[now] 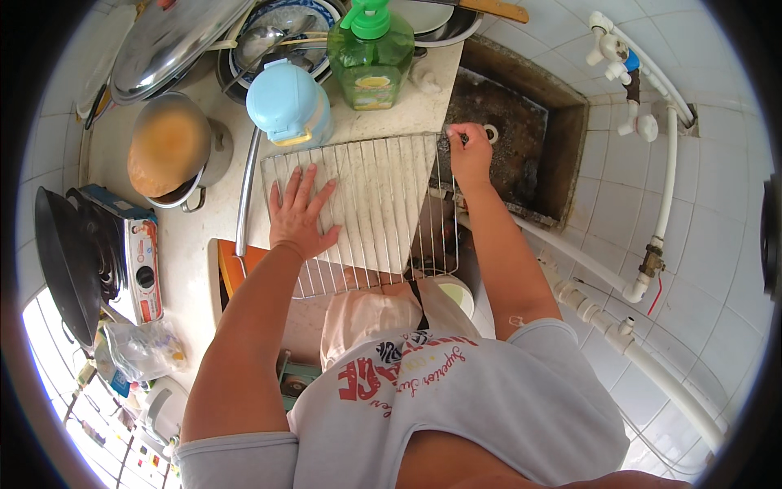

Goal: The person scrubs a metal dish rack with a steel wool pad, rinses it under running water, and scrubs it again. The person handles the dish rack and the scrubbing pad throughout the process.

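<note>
A metal wire rack [366, 208] lies on the pale countertop [238, 165], its right part jutting past the counter's edge beside the sink. My left hand [302, 214] rests flat on the rack's left part with the fingers spread. At the rack's far right corner, my right hand [470, 153] has its fingers bent around a small dark thing, perhaps a scouring pad, mostly hidden by the fingers. Beyond the rack stand a light blue lidded jug [284, 101] and a green pump bottle [371, 67]. A metal handle [247, 195] lies left of the rack.
A stained sink [507, 122] is at the right, with white pipes [669, 177] along the tiled wall. Stacked bowls [305, 18] and a large metal lid [177, 49] are at the back. A pot [217, 153] and a portable stove [142, 269] with a wok [64, 263] stand left.
</note>
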`<state>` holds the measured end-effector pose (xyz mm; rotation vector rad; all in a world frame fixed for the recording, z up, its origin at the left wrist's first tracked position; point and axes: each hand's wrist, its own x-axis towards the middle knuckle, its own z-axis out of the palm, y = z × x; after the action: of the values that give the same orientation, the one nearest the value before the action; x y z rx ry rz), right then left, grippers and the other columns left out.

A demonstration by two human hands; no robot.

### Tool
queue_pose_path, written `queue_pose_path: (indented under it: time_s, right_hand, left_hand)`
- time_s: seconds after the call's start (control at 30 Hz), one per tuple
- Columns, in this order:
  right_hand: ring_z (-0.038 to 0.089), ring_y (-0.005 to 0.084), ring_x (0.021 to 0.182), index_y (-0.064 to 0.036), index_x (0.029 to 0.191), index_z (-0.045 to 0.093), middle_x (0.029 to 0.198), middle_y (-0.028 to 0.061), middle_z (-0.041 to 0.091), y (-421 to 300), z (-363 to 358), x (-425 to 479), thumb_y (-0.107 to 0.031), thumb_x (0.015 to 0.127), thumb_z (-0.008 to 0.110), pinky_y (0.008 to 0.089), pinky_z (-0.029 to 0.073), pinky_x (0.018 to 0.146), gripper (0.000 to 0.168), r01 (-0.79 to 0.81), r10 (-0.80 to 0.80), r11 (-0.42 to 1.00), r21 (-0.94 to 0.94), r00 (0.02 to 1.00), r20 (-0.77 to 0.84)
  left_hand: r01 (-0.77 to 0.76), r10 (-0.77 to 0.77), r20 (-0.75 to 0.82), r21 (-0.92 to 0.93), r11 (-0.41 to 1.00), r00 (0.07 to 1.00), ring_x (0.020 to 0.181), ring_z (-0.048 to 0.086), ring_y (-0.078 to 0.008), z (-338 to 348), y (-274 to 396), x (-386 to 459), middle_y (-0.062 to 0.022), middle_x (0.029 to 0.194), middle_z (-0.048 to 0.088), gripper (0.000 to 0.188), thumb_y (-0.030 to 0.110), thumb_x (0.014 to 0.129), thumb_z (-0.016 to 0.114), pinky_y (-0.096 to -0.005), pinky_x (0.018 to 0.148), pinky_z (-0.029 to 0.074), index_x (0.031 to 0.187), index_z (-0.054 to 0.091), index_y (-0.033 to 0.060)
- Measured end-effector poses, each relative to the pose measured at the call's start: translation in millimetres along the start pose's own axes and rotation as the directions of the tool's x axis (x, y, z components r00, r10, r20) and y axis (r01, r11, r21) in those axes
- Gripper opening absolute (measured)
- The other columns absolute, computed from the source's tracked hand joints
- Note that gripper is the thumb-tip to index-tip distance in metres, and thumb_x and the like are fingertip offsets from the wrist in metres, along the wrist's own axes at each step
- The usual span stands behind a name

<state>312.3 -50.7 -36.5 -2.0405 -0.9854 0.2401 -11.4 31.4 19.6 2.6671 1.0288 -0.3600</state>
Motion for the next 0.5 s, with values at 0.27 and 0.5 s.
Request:
queue_pose_path:
  time_s: [0.27, 0.5]
  right_hand:
    - [0.056, 0.0343, 0.090, -0.007, 0.084, 0.064, 0.094, 0.0110, 0.061, 0.8, -3.7, 3.1, -0.004, 0.080, 0.068, 0.0419, 0.046, 0.081, 0.007, 0.119, -0.116, 0.990, -0.080, 0.992, 0.049]
    - [0.055, 0.0338, 0.089, -0.008, 0.082, 0.064, 0.092, 0.0098, 0.060, -2.9, -9.3, 6.6, -0.002, 0.078, 0.069, 0.0418, 0.047, 0.078, 0.009, 0.258, -0.249, 0.961, -0.100, 0.964, 0.098]
  left_hand:
    - [-0.011, 0.011, -0.020, -0.007, 1.000, 1.000, 0.146, 0.018, -0.0274, 1.5, 0.0, 1.6, -0.0044, 0.161, 0.014, 0.086, 0.049, 0.071, 0.071, -0.0569, 0.116, 0.012, 0.147, 0.035, 0.0315]
    - [-0.018, 0.018, -0.053, -0.005, 1.000, 0.998, 0.146, 0.018, -0.0277, 6.0, -0.9, 2.0, -0.0050, 0.161, 0.014, 0.086, 0.048, 0.070, 0.071, -0.0574, 0.116, 0.012, 0.147, 0.036, 0.0311]
